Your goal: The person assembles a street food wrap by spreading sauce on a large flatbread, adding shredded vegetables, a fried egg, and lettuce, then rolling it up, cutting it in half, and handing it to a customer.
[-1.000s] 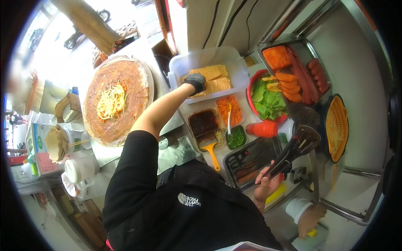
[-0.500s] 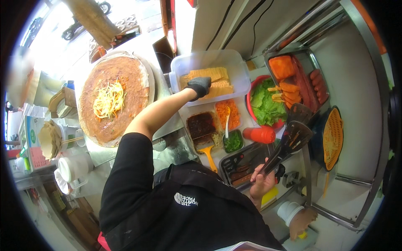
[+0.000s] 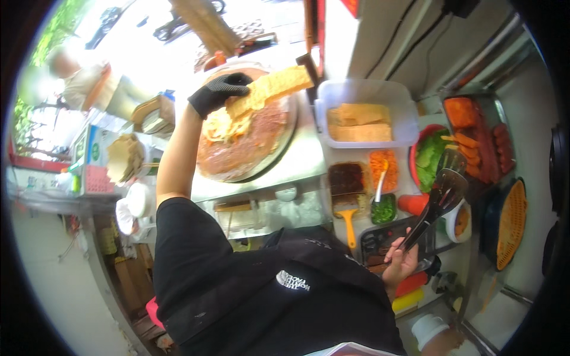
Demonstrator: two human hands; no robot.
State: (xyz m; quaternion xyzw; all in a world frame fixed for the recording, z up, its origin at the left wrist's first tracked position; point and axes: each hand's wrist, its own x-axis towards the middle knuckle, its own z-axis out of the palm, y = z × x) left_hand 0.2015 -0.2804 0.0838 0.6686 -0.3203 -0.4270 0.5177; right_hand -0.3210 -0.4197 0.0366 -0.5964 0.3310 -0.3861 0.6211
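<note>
My left hand (image 3: 218,94), in a black glove, is closed on the end of a long golden crispy cracker sheet (image 3: 276,90). It holds the cracker over a large round crepe (image 3: 249,154) coated in brown sauce. Pale shredded vegetables (image 3: 224,127) lie heaped on the crepe, partly behind the hand and cracker. My bare right hand (image 3: 401,261) grips black slotted tongs (image 3: 423,221) by the handles, their heads raised above the trays at the right.
A clear plastic tub (image 3: 404,113) holds more cracker sheets. Nearer stand a sauce tray (image 3: 347,181) with a yellow-handled brush (image 3: 350,231), diced carrot (image 3: 383,163) and chopped greens (image 3: 384,209). Rightward are lettuce (image 3: 428,160), a meat tray (image 3: 484,139) and an orange basket (image 3: 512,225). A person (image 3: 89,83) stands beyond.
My left hand has lifted a cracker sheet out of the tub and carried it left over the crepe. The view has swung left. My right hand keeps the tongs.
</note>
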